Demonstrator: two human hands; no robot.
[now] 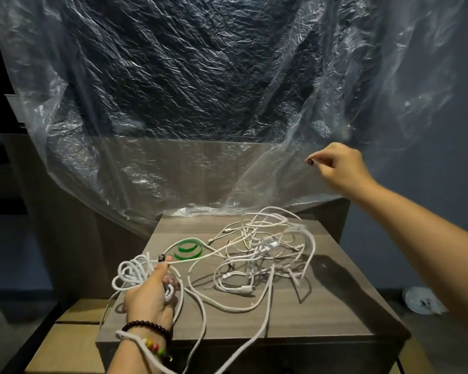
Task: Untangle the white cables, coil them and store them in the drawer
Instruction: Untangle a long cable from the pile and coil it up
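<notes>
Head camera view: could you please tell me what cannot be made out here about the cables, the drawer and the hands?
- Drawer: the cabinet front is cut off by the bottom edge, so no drawer shows.
- Tangled cables: how many there are is unclear; strands overlap.
- Right hand: fingers pinched, but any cable in them is too thin to see.
- Left hand: the coiled cable end is hidden by the fingers.

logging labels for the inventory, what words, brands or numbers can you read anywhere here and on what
None: no readable text in this view.
The tangled white cables and their plugs show no legible marking.
The green plastic ring is plain.
The crumpled white object on the floor has dark specks, too blurred to read.
</notes>
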